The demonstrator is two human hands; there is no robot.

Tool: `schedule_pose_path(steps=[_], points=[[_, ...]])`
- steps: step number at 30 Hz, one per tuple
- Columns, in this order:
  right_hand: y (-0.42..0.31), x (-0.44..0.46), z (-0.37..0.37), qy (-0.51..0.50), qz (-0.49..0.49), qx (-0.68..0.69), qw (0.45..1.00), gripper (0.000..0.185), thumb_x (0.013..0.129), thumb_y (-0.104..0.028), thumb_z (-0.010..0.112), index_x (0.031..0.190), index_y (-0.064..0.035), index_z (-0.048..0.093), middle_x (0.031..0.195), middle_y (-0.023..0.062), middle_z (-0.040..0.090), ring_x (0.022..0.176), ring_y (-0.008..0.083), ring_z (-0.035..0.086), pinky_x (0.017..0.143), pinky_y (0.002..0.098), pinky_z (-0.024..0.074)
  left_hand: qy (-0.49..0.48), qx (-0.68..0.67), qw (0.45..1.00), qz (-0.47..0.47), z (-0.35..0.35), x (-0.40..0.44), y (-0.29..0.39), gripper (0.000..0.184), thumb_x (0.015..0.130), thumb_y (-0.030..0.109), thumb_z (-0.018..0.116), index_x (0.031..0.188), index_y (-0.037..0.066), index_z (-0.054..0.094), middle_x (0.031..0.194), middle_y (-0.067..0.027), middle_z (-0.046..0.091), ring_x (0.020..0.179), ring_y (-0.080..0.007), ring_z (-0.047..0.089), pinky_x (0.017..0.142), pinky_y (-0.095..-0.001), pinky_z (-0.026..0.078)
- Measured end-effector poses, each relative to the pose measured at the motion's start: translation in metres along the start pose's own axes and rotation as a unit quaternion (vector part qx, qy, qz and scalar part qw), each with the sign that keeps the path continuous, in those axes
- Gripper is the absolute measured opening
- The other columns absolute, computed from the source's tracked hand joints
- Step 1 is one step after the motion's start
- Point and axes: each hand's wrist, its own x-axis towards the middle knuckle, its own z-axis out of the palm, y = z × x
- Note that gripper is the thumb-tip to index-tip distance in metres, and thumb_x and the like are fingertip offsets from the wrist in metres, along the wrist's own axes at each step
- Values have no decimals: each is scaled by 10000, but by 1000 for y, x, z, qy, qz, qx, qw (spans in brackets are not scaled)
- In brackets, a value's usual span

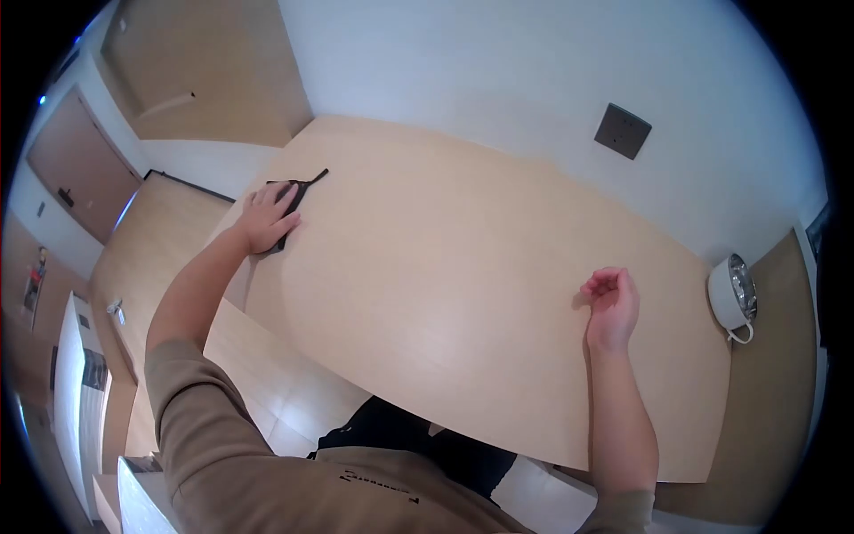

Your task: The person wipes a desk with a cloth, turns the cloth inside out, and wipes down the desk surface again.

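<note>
The left grip [269,219] lay flat, fingers slightly apart, over a black pouch [293,198] at the worktop's [463,267] ten o'clock, likely to steady it. The right grip [612,310], half-curled and seemingly empty, was at three o'clock; beyond, a white pot [727,300] sat out of the way.

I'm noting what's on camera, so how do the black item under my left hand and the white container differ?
The black item looks flat; the white container is deep and rounded, with a shiny inside. Your left hand partly covers the black item; neither hand touches the white container. Both have something sticking out: a thin strap and a looped handle, respectively.
</note>
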Motion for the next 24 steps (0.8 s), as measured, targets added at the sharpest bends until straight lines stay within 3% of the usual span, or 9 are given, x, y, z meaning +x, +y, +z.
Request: schedule_pose_path(steps=[1,5,8,12,16,19,24], points=[[1,0,1,-9,5,-1,1000,324,1025,-232,408,868,-13,588,826,73,576,769,173,569,696,307,495,5,-7,1000,5,-3,0,2,722,982,481,421,1471,-47,359,1484,-246,380,1401,-373,324,1151,-461,232],[2,-1,-1,-19,-3,-17,1000,326,1024,-238,396,866,-19,580,839,74,571,756,176,560,674,304,491,34,-75,997,7,10,8,20,713,982,480,419,1439,-68,402,1495,-251,376,1391,-380,351,1155,-428,261],[2,-2,-4,-21,-10,-12,1000,326,1023,-238,388,861,-26,576,845,74,566,750,177,556,666,300,488,13,-83,995,45,5,-1,65,779,984,494,398,1476,-100,291,1559,-262,281,1469,-375,237,1206,-437,173],[2,-5,-5,-18,0,-8,1000,334,1032,-250,381,856,-33,565,841,74,561,750,176,545,670,302,475,18,-122,989,77,6,-10,75,738,998,458,373,1493,-81,275,1584,-243,244,1495,-348,188,1217,-431,140],[2,-7,-11,-17,9,22,1000,368,1056,-296,368,872,-39,556,837,74,559,753,179,535,679,310,460,20,-125,988,83,1,-17,61,699,999,412,365,1506,-59,267,1594,-217,243,1500,-326,185,1220,-430,132],[4,-5,-14,-29,7,15,999,397,1064,-333,355,884,-44,558,832,73,563,746,188,536,679,324,463,36,-115,989,86,15,-9,-1,680,996,389,365,1514,-40,267,1599,-202,243,1503,-315,181,1222,-426,125],[2,-6,-8,-51,1,6,999,414,1062,-344,345,868,-48,560,827,73,562,714,188,534,638,339,477,50,-155,987,11,27,5,-74,665,1003,409,356,1517,-9,299,1606,-175,245,1501,-315,189,1220,-429,127]])
